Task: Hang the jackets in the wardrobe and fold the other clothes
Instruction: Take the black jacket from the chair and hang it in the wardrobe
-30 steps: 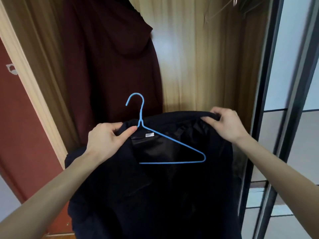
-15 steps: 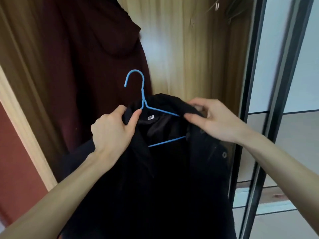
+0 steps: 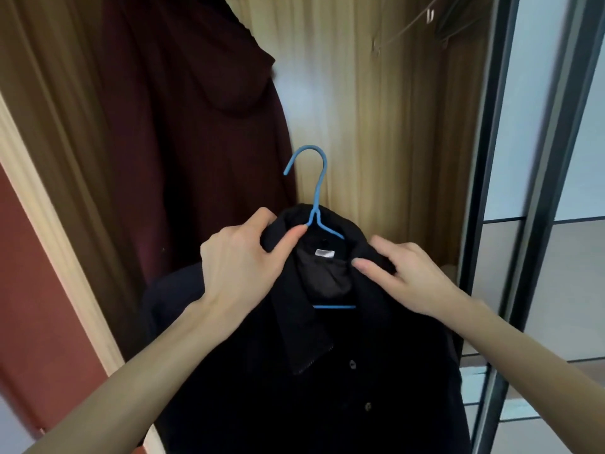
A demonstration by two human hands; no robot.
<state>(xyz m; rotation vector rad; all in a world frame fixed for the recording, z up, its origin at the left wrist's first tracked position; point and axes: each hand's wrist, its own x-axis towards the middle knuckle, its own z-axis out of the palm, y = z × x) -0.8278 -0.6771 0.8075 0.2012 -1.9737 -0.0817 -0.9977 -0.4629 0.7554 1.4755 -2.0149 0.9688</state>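
A black buttoned jacket [image 3: 327, 371] hangs on a blue wire hanger [image 3: 319, 191], held up in front of the open wardrobe. My left hand [image 3: 239, 267] grips the jacket's collar and left shoulder just beside the hanger's neck. My right hand [image 3: 409, 276] pinches the collar on the right shoulder. The hanger's hook stands free above the collar, and its lower bar shows inside the neck opening. A white label sits in the collar.
A dark maroon hooded coat [image 3: 196, 132] hangs inside the wardrobe at the left. The wooden back panel [image 3: 376, 126] is bare to its right. Empty wire hangers [image 3: 425, 21] show at the top right. A dark-framed sliding door [image 3: 491, 191] stands at the right.
The jacket's right shoulder has been drawn over the hanger, so both shoulders now sit on it. My right hand moved inward to the collar. The hanger stands more upright.
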